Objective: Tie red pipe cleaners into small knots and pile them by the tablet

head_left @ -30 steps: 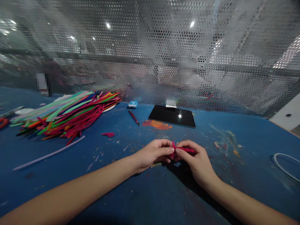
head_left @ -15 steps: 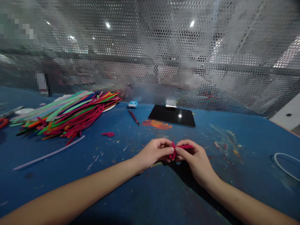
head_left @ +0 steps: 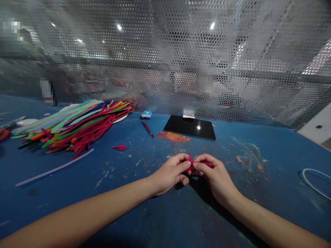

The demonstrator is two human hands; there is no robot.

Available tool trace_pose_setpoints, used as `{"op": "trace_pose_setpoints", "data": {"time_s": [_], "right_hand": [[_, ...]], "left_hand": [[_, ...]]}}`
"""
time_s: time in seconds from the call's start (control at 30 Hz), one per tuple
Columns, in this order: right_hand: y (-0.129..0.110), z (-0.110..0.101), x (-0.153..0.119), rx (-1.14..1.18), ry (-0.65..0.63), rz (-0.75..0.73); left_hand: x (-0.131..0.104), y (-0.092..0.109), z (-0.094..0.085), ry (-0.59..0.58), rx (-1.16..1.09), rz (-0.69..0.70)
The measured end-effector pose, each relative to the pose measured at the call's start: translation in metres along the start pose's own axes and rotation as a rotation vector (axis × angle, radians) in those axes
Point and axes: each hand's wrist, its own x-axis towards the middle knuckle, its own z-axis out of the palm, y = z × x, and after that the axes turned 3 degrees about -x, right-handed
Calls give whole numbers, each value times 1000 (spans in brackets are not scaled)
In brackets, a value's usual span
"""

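Observation:
Just above the blue tabletop, my two hands meet around a bent pinkish-red pipe cleaner (head_left: pixel 190 164). My left hand (head_left: pixel 173 169) pinches its looped part between thumb and fingers. On the other side, my right hand (head_left: pixel 210 169) is closed on the pipe cleaner close to the loop, and a straight tail runs back along its fingers. The fingertips hide part of the loop. To the left on the table lies a small twisted piece of the same colour (head_left: pixel 119 147).
A large pile of coloured pipe cleaners (head_left: pixel 85 120) lies at the left, a lilac one (head_left: pixel 54 171) before it. Beyond my hands are a pen-like tool (head_left: pixel 147 129), a blue packet (head_left: pixel 146 114) and a black tablet (head_left: pixel 190 127). Perforated metal (head_left: pixel 165 51) rises behind; a white cable (head_left: pixel 314 181) curls right.
The loop has turned and shows smaller between my fingers. My left hand's lower fingers have shifted down and toward me; the pipe cleaner's tail sits slightly lower.

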Motion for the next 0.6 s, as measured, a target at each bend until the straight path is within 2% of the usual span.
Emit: {"op": "trace_pose_setpoints", "data": {"time_s": [0.23,0.3,0.37,0.43,0.53,0.6], "right_hand": [[0,0,-1,-36,-33,-25],[-2,-2,-1,-152,-34,-72],[-4,-6,1,-389,-3,-233],[-6,-12,4,-674,-9,-500],[-10,-22,7,-1048,-188,-876],[-13,-27,7,-1203,-304,-1009]], "left_hand": [[2,-4,0,22,-20,59],[2,-3,-2,46,20,57],[2,1,-5,57,58,33],[2,6,-9,40,64,-32],[1,13,-15,-31,16,-159],[1,16,-17,-74,-9,-240]]}}
